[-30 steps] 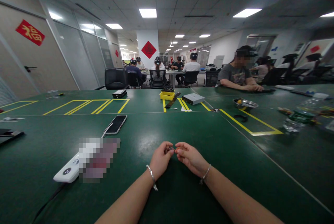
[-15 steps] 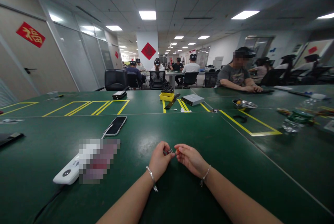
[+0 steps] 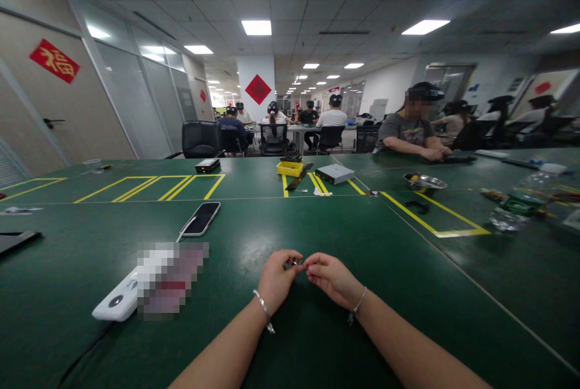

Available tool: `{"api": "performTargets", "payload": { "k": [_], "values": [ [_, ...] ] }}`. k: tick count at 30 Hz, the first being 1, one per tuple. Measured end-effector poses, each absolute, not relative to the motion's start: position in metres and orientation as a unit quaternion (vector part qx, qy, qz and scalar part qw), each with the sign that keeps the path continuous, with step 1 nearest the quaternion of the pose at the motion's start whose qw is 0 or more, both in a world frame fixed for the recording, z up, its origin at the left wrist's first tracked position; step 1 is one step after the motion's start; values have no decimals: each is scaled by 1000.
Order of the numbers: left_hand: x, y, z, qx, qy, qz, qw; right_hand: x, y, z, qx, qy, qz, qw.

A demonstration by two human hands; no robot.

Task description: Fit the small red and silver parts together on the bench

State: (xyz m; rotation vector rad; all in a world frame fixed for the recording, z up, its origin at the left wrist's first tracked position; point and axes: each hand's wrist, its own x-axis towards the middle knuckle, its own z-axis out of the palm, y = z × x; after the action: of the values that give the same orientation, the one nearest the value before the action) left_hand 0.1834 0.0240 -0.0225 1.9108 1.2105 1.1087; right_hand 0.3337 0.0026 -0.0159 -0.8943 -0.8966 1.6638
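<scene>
My left hand [image 3: 280,275] is closed in a pinch around a small shiny metal piece [image 3: 295,262], whose kind I cannot make out. Facing it, my right hand [image 3: 330,277] has thumb and forefinger pressed together, its fingertips meeting those of the left. Whatever lies between the right fingertips is hidden. Both hands are just above the green table [image 3: 290,340], and a silvery bracelet is on each wrist.
To the left lie a phone [image 3: 200,218] and a white device [image 3: 120,298] with a cable. Farther back are a yellow tray [image 3: 290,168], a grey box [image 3: 334,173] and a metal bowl [image 3: 425,183]. A plastic bottle [image 3: 516,205] lies right; a person [image 3: 410,129] sits across.
My right fingertips have come closer to the left ones and now touch them. An orange bit seen at the right fingertips earlier is now hidden.
</scene>
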Motion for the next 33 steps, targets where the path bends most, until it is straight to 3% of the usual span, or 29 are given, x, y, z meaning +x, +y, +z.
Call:
{"api": "performTargets", "payload": {
  "k": [19,33],
  "values": [
    [187,23,-21,676,421,471,380,335,4,-18,-358,-358,706,496],
    [185,25,-20,732,405,450,313,334,3,-17,-362,-343,706,504]
  ]
}}
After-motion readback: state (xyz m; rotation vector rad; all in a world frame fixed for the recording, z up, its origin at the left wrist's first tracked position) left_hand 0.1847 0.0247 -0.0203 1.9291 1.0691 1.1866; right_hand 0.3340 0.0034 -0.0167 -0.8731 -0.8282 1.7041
